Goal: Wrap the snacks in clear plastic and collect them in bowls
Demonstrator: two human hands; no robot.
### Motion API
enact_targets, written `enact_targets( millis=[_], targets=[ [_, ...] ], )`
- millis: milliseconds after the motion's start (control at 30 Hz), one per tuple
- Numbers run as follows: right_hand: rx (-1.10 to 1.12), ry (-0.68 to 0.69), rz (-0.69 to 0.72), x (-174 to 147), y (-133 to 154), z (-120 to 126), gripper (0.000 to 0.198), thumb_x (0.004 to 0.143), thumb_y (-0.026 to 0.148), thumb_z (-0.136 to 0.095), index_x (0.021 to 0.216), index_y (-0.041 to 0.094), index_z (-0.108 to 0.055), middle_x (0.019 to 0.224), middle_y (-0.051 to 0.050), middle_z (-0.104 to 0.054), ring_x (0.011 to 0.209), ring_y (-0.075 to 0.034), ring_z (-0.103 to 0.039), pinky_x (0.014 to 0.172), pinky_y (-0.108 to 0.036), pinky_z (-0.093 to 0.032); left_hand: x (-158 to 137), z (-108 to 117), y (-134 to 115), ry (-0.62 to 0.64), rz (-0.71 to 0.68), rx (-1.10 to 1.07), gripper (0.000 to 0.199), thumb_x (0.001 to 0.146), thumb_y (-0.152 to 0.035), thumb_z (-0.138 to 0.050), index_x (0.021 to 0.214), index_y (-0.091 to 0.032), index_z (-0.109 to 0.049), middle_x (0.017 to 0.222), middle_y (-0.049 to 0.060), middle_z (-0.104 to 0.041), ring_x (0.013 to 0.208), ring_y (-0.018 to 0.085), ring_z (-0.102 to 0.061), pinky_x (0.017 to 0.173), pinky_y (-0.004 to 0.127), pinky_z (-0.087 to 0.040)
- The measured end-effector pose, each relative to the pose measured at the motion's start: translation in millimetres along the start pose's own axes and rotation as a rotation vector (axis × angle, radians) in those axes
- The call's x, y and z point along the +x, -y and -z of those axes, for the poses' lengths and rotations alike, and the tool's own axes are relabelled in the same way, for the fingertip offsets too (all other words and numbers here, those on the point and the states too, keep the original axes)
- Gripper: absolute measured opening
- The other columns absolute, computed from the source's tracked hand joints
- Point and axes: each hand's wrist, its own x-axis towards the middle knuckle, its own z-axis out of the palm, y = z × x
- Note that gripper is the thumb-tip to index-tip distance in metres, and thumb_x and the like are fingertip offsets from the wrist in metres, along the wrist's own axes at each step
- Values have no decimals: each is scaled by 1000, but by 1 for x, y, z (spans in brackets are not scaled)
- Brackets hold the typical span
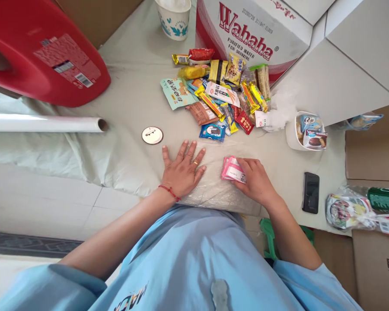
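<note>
My left hand (pixel 183 172) lies flat on the covered table with its fingers spread, holding nothing. A ring is on one finger and a red cord circles the wrist. To the right, my right hand (pixel 254 179) is closed on a small stack of pink-and-white packets (pixel 233 169) at the table's near side; the palm hides part of the stack. Beyond both hands spreads a pile of wrapped snacks (pixel 214 97) in many colours. A blue snack packet (pixel 212 132) is the nearest of them. Left of it rests a round pin badge (pixel 152 135), its pin side up.
Behind the snacks stand a Wahaha water carton (pixel 246 39) and a paper cup (pixel 175 21). At left are a big red jug (pixel 65 56) and a white roll (pixel 45 123). To the right sit a white tub of snacks (pixel 293 134), a black phone (pixel 311 192) and a green can (pixel 384 199).
</note>
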Motion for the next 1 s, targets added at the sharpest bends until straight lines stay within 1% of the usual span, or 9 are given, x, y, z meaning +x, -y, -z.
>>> enact_targets(
  millis=[133, 300, 400, 533, 633, 700, 767, 900, 1000],
  targets=[
    [82, -85, 26, 8, 12, 2, 72, 92, 40, -70, 155, 16, -44, 143, -19, -58, 125, -36, -52, 107, -51, -45, 1, 2, -1, 25, 10, 4, 56, 108, -47, -36, 162, -31, -40, 174, 10, -28, 163, 34, -20, 120, 77, 17],
    [54, -40, 83, 32, 33, -13, 73, 91, 39, -74, 154, 14, -46, 148, -19, -57, 133, -37, -49, 114, -54, -40, 1, 4, -1, 34, 6, 15, 56, 108, -45, -35, 162, -31, -39, 174, 11, -27, 162, 34, -22, 119, 79, 14],
    [71, -16, 129, 35, 33, -19, 74, 92, 42, -73, 156, 18, -44, 155, -18, -52, 144, -37, -41, 122, -59, -31, 0, 4, -1, 25, 2, 7, 56, 108, -44, -34, 162, -31, -39, 174, 11, -27, 162, 34, -22, 119, 80, 13],
    [76, -2, 148, 33, 27, -18, 65, 95, 34, -69, 153, 19, -47, 153, -17, -54, 147, -35, -40, 125, -62, -23, 0, 3, -1, 10, 6, -11, 55, 109, -43, -32, 162, -33, -39, 173, 10, -29, 162, 34, -22, 120, 78, 13],
    [52, 8, 175, 36, 27, -17, 64, 94, 31, -70, 152, 17, -49, 152, -18, -54, 149, -36, -38, 126, -64, -20, 0, 2, 0, 12, 6, -8, 55, 109, -41, -31, 163, -34, -38, 173, 10, -29, 163, 33, -22, 121, 77, 14],
    [42, -1, 185, 37, 26, -17, 65, 92, 32, -72, 151, 15, -50, 149, -19, -56, 146, -36, -40, 126, -62, -22, 0, 2, 0, 13, 7, -4, 55, 109, -41, -31, 163, -34, -37, 173, 9, -29, 163, 33, -22, 121, 77, 14],
    [46, -19, 178, 36, 25, -17, 68, 90, 36, -74, 149, 13, -52, 143, -20, -59, 140, -37, -45, 124, -60, -27, 0, 2, 0, 11, 13, -2, 55, 109, -42, -31, 164, -34, -35, 174, 9, -28, 162, 33, -22, 121, 76, 13],
    [75, -94, 117, 29, 25, -21, 70, 87, 42, -75, 147, 12, -53, 138, -20, -59, 131, -37, -48, 117, -55, -38, 0, 1, 0, 11, 16, 5, 57, 109, -43, -31, 165, -33, -33, 174, 9, -28, 162, 33, -22, 122, 75, 14],
    [70, -125, 72, 30, 30, -28, 67, 90, 42, -71, 148, 14, -52, 140, -20, -58, 133, -36, -48, 119, -55, -35, 1, 0, 1, 18, 9, 3, 56, 109, -43, -31, 164, -31, -35, 173, 10, -29, 162, 33, -23, 122, 76, 13]
  ],
)
